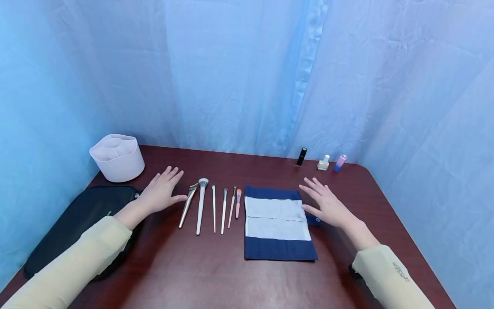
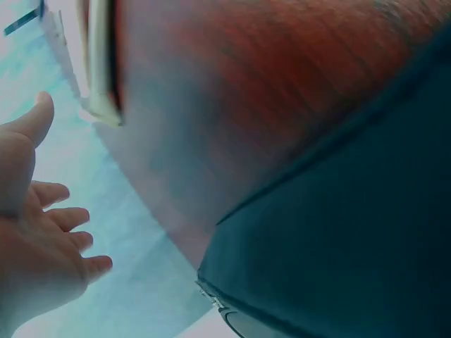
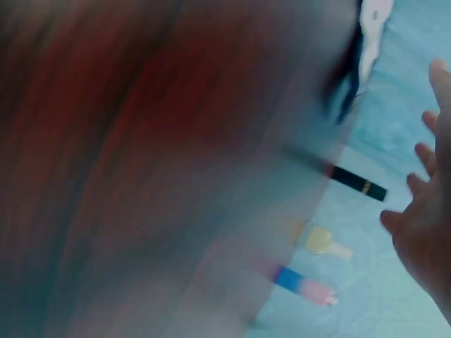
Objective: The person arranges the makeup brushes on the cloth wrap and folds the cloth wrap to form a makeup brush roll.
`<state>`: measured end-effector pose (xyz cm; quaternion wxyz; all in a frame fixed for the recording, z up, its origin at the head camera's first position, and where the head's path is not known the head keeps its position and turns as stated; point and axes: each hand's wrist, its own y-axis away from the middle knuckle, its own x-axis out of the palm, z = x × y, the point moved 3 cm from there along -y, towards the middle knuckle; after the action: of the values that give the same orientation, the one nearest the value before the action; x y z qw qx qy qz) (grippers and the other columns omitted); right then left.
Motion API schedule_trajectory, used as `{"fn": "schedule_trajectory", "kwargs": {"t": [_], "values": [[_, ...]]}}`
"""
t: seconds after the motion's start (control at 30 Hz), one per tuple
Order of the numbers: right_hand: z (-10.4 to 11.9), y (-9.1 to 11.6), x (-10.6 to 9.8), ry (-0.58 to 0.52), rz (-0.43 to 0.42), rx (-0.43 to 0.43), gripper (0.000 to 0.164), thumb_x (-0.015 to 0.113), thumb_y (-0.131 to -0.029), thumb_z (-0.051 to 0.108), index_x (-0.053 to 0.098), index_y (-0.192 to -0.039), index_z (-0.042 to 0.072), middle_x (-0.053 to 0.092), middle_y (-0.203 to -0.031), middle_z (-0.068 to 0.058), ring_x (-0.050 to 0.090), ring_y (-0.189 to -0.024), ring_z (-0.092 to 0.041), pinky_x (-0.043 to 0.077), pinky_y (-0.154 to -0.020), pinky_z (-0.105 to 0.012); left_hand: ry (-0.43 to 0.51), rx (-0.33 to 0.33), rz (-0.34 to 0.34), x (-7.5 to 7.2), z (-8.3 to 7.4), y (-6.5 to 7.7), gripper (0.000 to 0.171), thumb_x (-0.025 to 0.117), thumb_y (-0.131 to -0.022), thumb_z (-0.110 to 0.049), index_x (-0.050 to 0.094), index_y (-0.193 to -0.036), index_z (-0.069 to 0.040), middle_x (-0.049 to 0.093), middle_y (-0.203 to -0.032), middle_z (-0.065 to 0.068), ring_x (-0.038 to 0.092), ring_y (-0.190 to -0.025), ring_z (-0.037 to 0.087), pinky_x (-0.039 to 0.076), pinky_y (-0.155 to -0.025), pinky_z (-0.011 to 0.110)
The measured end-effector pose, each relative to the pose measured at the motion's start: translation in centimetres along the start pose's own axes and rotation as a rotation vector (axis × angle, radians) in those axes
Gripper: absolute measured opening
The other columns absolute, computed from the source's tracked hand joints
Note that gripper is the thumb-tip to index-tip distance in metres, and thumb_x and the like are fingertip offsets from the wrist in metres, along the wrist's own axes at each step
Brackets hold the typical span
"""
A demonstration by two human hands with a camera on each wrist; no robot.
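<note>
My left hand (image 1: 162, 191), fingers spread and holding nothing, is just left of a row of makeup brushes. Nearest its thumb lies a brush with an angled head (image 1: 187, 209); beside that is a large fluffy white-handled brush (image 1: 200, 210). Several slimmer brushes follow, ending with a short pink brush (image 1: 238, 205). To their right a navy and white fabric brush roll (image 1: 279, 249) lies unfolded. At its right edge my right hand (image 1: 328, 205) is spread with nothing in it, the fingertips overlapping that edge in the head view. Both wrist views show extended fingers.
A black zippered case (image 1: 77, 227) lies under the left forearm. Behind it stands a white divided organizer (image 1: 120, 165). Along the back right edge stand a black tube (image 1: 302, 157), a nail polish bottle (image 1: 323, 164) and a pink-blue tube (image 1: 340, 163). Blue curtains enclose the table.
</note>
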<state>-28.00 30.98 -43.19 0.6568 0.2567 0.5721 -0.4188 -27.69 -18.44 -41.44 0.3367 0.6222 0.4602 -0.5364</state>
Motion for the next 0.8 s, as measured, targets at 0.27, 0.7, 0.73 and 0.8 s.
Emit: {"fn": "schedule_trajectory", "kwargs": {"t": [0.27, 0.7, 0.73, 0.8], "values": [[-1.7, 0.1, 1.6, -0.12, 0.171, -0.114, 0.061, 0.063, -0.09, 0.037, 0.041, -0.143, 0.017, 0.026, -0.154, -0.012, 0.013, -0.142, -0.04, 0.019, -0.106, -0.065, 0.01, 0.111, 0.047, 0.9, -0.4, -0.5, 0.079, 0.07, -0.085, -0.036, 0.034, -0.144, 0.001, 0.034, -0.147, 0.024, 0.026, -0.138, 0.041, 0.028, -0.106, 0.057], [-3.1, 0.4, 2.1, -0.199, 0.259, -0.117, 0.066, 0.063, -0.086, 0.049, 0.043, -0.143, 0.021, 0.03, -0.153, -0.009, 0.023, -0.141, -0.034, 0.023, -0.108, -0.06, 0.093, 0.068, 0.078, 2.2, -0.6, -1.9, 0.062, 0.07, -0.085, -0.034, 0.05, -0.134, -0.001, 0.055, -0.124, 0.02, 0.054, -0.113, 0.032, 0.045, -0.094, 0.048], [-3.1, 0.4, 2.1, -0.201, 0.256, -0.117, 0.067, 0.064, -0.085, 0.05, 0.044, -0.143, 0.021, 0.03, -0.153, -0.008, 0.024, -0.141, -0.033, 0.024, -0.107, -0.059, 0.113, 0.067, 0.075, 2.3, -0.5, -2.0, 0.06, 0.07, -0.085, -0.033, 0.051, -0.132, -0.001, 0.056, -0.119, 0.019, 0.056, -0.107, 0.03, 0.047, -0.09, 0.046], [-3.3, 0.3, 2.2, -0.189, 0.25, -0.116, 0.068, 0.063, -0.084, 0.052, 0.044, -0.142, 0.022, 0.031, -0.152, -0.007, 0.025, -0.141, -0.032, 0.026, -0.106, -0.059, 0.146, 0.067, 0.07, 2.6, -0.5, -2.2, 0.057, 0.071, -0.084, -0.032, 0.055, -0.128, 0.0, 0.058, -0.109, 0.016, 0.057, -0.094, 0.025, 0.049, -0.082, 0.041]]}}
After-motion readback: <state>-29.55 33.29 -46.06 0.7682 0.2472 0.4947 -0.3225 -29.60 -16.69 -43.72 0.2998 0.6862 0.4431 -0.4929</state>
